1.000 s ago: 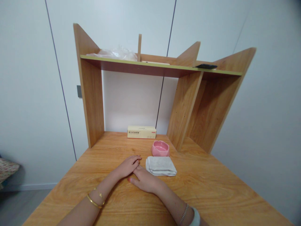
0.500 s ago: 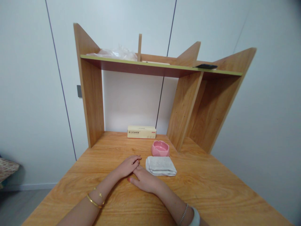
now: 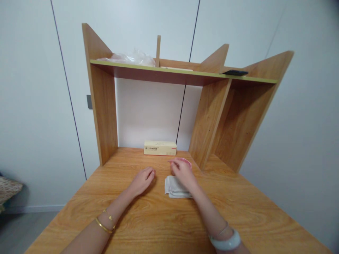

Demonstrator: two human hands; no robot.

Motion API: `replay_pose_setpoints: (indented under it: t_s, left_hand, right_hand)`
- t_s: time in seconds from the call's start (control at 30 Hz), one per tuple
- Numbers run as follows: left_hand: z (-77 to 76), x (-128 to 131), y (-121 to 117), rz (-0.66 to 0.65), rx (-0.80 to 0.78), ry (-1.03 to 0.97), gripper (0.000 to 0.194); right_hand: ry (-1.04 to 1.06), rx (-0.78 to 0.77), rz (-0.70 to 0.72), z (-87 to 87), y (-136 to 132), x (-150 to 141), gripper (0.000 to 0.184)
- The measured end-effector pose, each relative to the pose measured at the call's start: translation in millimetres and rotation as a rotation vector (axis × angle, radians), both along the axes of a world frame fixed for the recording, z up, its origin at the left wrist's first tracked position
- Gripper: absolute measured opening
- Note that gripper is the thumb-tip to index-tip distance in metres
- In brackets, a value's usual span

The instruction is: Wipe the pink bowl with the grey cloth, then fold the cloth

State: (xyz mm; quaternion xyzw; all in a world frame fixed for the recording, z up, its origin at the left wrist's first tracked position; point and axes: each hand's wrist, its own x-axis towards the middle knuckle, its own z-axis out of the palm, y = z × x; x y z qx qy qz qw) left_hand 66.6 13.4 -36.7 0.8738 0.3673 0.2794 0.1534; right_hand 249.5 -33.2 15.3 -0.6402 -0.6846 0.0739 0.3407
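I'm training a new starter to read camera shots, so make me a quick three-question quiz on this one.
1. True or false: the cream box stands farther back on the desk than the pink bowl.
2. Which partly hides the pink bowl?
A) the left hand
B) the right hand
C) the plastic bag
3. Fill in: the gold bangle is on the ____ arm.

Key: 1. true; 2. B; 3. left

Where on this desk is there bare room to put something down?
The desk is bare between left forearm and right forearm, and outside each. Crowded: around the right hand, pink bowl and folded cloth, with the box behind.
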Motion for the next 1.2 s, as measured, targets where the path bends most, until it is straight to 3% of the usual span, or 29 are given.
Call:
replay_pose_setpoints:
  t_s: [0.1,0.2,0.33,0.43,0.87,1.03,1.2]
  left_hand:
    - [9.8,5.3,-14.6,-0.062,0.01,0.059,0.034]
    - [15.0,14.9,-32.7,-0.213,0.06,0.214,0.035]
    - [16.5,25.2,-49.7,-0.287,0.159,0.34,0.034]
    - [15.1,28.0,-54.0,-0.295,0.208,0.383,0.034]
    - [2.6,30.3,-56.5,-0.319,0.209,0.372,0.032]
    - [-3.2,31.2,-55.5,-0.332,0.201,0.355,0.031]
    - [-5.0,32.3,-54.4,-0.347,0.177,0.332,0.03]
  right_hand:
    - [-0.118,-0.1,-0.416,17.0,11.1,43.3,0.034]
    - [-0.149,-0.333,-0.519,13.5,18.7,72.0,0.042]
    - [-0.088,-0.466,-0.418,-6.5,26.6,78.6,0.031]
    - [-0.059,-0.477,-0.36,-14.7,33.2,71.6,0.032]
    - [-0.241,-0.295,-0.235,-5.7,65.8,-14.7,0.027]
    - [-0.279,-0.287,-0.225,-2.9,70.8,-25.2,0.031]
    - [-0.256,-0.311,-0.112,-6.5,77.0,-43.5,0.025]
